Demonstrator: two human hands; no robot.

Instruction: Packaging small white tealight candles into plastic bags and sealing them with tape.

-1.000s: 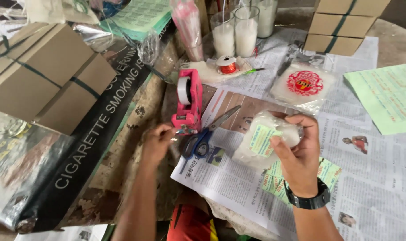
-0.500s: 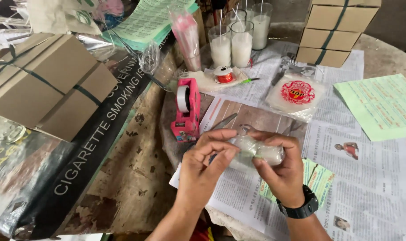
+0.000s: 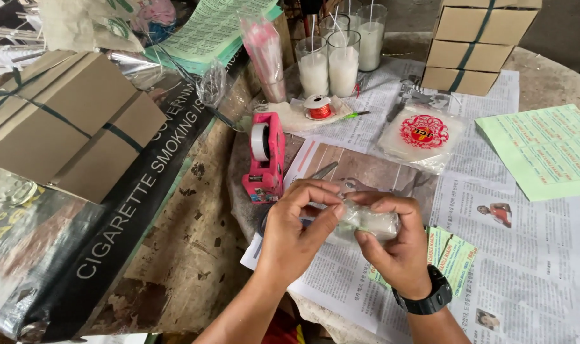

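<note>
I hold a small white candle wrapped in clear crinkled plastic (image 3: 366, 221) above the spread newspaper (image 3: 525, 267), my right hand (image 3: 398, 245) cupped closed under it and my left hand (image 3: 296, 232) pinching the wrap's left end between thumb and fingertips. A pink tape dispenser (image 3: 265, 159) stands just beyond my left hand, and grey-bladed scissors (image 3: 323, 171) lie beside it.

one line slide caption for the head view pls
Both hands, left hand and right hand, grip a small clear-wrapped white packet over newspaper, beside a pink tape dispenser.
</note>
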